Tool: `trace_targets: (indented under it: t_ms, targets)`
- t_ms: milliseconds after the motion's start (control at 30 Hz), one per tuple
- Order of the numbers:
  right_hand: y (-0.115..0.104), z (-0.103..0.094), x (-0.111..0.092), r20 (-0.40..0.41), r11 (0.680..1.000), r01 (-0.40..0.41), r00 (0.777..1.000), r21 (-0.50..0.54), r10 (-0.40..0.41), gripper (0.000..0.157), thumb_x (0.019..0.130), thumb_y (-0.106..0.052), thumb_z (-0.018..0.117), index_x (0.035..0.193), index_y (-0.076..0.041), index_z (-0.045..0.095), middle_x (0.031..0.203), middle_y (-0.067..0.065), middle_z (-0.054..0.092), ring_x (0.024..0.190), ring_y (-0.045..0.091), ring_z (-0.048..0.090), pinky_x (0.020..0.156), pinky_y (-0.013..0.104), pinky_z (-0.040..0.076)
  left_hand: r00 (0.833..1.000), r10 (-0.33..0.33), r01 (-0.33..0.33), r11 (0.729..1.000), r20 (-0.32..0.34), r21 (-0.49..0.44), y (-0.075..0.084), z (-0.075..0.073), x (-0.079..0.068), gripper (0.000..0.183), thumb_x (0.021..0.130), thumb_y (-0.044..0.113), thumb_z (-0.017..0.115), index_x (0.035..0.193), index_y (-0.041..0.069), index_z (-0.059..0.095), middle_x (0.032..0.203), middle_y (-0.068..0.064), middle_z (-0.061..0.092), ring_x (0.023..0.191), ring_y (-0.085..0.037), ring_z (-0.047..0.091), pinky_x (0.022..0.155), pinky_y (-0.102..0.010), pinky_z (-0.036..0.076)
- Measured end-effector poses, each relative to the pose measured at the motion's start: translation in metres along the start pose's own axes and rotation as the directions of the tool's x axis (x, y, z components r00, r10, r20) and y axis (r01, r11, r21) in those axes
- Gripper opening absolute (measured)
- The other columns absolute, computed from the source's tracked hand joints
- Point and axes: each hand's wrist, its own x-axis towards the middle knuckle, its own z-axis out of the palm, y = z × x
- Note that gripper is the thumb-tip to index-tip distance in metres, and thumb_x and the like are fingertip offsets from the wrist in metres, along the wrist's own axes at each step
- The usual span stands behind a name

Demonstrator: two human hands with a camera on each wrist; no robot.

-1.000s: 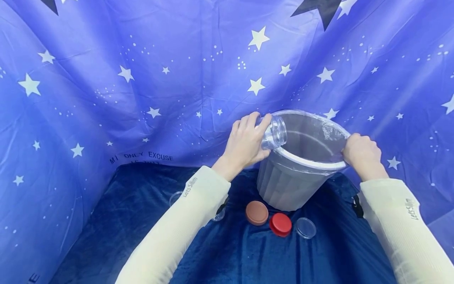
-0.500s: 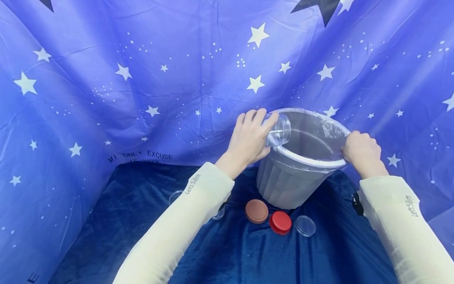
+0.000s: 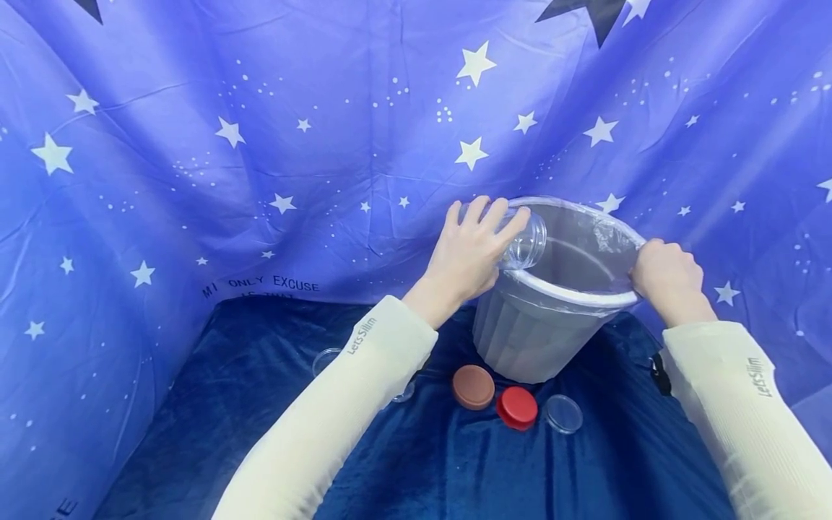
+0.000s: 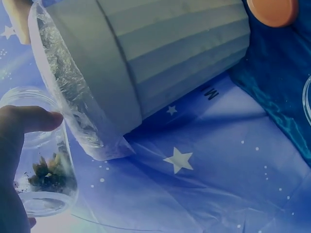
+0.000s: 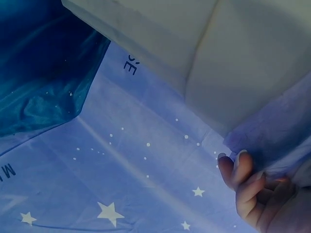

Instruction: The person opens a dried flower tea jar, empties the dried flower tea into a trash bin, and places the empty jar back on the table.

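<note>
My left hand [image 3: 464, 253] holds a clear jar [image 3: 534, 242] tipped on its side, its mouth over the left rim of a grey trash bin [image 3: 536, 332]. In the left wrist view, dark brownish-green dried bits [image 4: 47, 172] lie inside the jar, and the thumb crosses its wall. A thin clear liner [image 4: 82, 121] folds over the bin's rim. On the opposite side my right hand [image 3: 669, 278] grips the rim, fingers curled round it. The bin stands tilted. In the right wrist view, the fingers [image 5: 248, 182] show curled beside the bin's edge.
A brown lid [image 3: 473, 387], a red lid [image 3: 518, 407] and a clear lid [image 3: 564, 414] lie before the bin on dark blue cloth [image 3: 468, 469]. Clear round items [image 3: 325, 359] are partly hidden by the left forearm. A starry blue curtain [image 3: 338, 159] hangs close behind.
My left hand has moved slightly right with the jar, bringing its mouth farther over the rim. The right hand, bin and lids stay put.
</note>
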Motion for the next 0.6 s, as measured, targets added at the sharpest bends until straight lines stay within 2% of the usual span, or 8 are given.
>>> trace_targets:
  t_ms: [100,200,433,600]
  targets:
    - [0.0010,0.0011,0.0008,-0.009,1.000,0.001,1.000,0.001,-0.001,0.047,0.088,-0.016,0.056,0.107,0.025,0.045,0.103,0.051,0.051,0.088,0.064,0.055,0.065,0.063,0.049,0.997,0.051,-0.051,0.999,-0.052,0.012,0.0017,0.0013,0.0018,0.053,0.087,0.022,0.062,0.138,0.026,0.049,0.135,-0.002,0.054,0.129,-0.025,0.050,0.107,-0.051,0.042]
    - [0.0002,0.0008,0.0010,-0.005,1.000,-0.004,1.000,0.004,0.004,0.047,0.088,-0.016,0.056,0.107,0.025,0.045,0.104,0.051,0.050,0.089,0.064,0.055,0.066,0.063,0.049,0.994,0.081,-0.079,0.997,-0.072,0.027,0.0023,0.0022,0.0027,0.053,0.088,0.020,0.060,0.139,0.026,0.049,0.135,-0.002,0.054,0.128,-0.025,0.049,0.108,-0.052,0.041]
    - [-0.0012,-0.0003,0.0003,-0.006,1.000,-0.014,1.000,0.004,0.014,0.047,0.087,-0.016,0.057,0.106,0.025,0.045,0.104,0.051,0.050,0.090,0.064,0.055,0.065,0.062,0.049,0.986,0.145,-0.141,0.988,-0.079,0.057,0.0033,0.0007,0.0059,0.051,0.089,0.021,0.059,0.139,0.024,0.048,0.135,-0.003,0.054,0.128,-0.026,0.049,0.108,-0.053,0.041]
    - [-0.0006,-0.0003,0.0016,0.002,1.000,-0.017,1.000,0.005,0.017,0.046,0.088,-0.016,0.056,0.107,0.024,0.045,0.104,0.051,0.051,0.089,0.064,0.055,0.064,0.062,0.049,0.980,0.195,-0.190,0.978,-0.050,0.084,0.0044,-0.0041,0.0095,0.049,0.092,0.021,0.056,0.139,0.024,0.047,0.135,-0.002,0.054,0.128,-0.025,0.048,0.109,-0.052,0.041]
